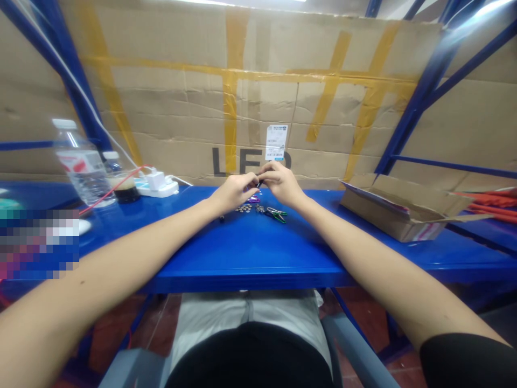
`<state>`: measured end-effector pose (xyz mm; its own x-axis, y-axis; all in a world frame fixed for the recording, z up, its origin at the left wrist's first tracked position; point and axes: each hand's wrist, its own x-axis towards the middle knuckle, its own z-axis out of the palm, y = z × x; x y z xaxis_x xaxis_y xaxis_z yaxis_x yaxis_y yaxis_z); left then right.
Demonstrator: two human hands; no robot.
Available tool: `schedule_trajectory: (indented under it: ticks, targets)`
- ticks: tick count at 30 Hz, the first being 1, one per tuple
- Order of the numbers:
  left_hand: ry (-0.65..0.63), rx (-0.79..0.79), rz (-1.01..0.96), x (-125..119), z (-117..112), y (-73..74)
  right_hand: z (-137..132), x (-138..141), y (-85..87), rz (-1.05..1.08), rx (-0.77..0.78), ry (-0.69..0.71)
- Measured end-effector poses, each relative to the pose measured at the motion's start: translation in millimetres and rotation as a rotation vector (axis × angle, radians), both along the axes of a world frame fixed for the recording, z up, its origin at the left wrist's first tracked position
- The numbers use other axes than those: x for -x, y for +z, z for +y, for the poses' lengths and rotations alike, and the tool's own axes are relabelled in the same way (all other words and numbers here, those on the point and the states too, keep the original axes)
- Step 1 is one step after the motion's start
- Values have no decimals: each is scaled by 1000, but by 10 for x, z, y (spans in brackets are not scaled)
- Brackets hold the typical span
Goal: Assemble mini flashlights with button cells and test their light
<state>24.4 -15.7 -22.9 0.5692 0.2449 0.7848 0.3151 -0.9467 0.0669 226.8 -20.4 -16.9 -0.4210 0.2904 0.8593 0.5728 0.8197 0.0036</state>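
My left hand (235, 191) and my right hand (280, 183) meet above the far part of the blue table, fingers pinched around a small dark piece (259, 184) between them. Its kind cannot be made out, since the fingertips cover most of it. Under the hands lie several small round metal discs (244, 208), like button cells. Beside them, towards the right, are green and silver clip-like pieces (277, 214) with dark parts. A purple piece (253, 199) lies behind the discs, partly hidden. Left of the discs sits a small black piece (222, 219).
An open cardboard box (388, 213) stands on the right, with orange items (493, 205) beyond it. On the left are a water bottle (81, 167), a bottle of dark liquid (123, 183) and a power strip (158, 186). A large taped carton (181, 108) rises behind the table (250, 253).
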Motion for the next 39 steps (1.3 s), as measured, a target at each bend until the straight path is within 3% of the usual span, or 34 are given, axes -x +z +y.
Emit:
schedule_trajectory:
  ticks: [10, 16, 24, 31, 39]
  targets:
    - [10, -53, 31, 8, -8, 9, -74, -3, 82, -115, 50, -11]
    - [23, -55, 13, 11, -10, 10, -35, -18, 22, 7, 210, -11]
    - [27, -61, -2, 6, -14, 11, -18, -23, 19, 78, 230, 5]
    - [26, -297, -104, -8, -21, 32, 17, -34, 17, 148, 256, 35]
    - [-57, -347, -88, -46, -104, 58, 77, -42, -6, 214, 316, 77]
